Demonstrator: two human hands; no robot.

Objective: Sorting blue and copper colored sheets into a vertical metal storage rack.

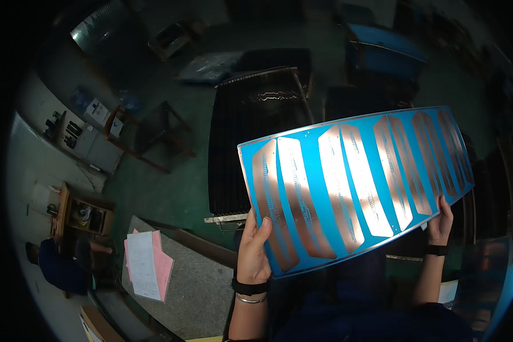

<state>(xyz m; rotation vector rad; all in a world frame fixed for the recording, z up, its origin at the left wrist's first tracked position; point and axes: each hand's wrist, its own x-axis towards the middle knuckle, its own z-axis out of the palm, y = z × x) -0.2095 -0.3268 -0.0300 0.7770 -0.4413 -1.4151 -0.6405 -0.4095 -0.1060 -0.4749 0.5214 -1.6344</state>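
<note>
Both of my hands hold up a large blue circuit board panel (314,188) with long copper-coloured shapes running across it in pairs. Light glares white off its middle. My left hand (254,251) grips the panel's left edge near the lower corner, thumb lying over the front face. On the lower right edge, my right hand (440,223) has its fingers closed at the rim; part of that hand is hidden behind the panel. The panel is tilted, its right end higher than its left.
A dark ridged rack (228,165) stands beyond the panel. At lower left, a grey table (194,302) bears white and pink papers (145,265). A wooden chair (154,139) stands on the green floor, a blue bin (385,48) farther back. Another person (60,268) sits at far left.
</note>
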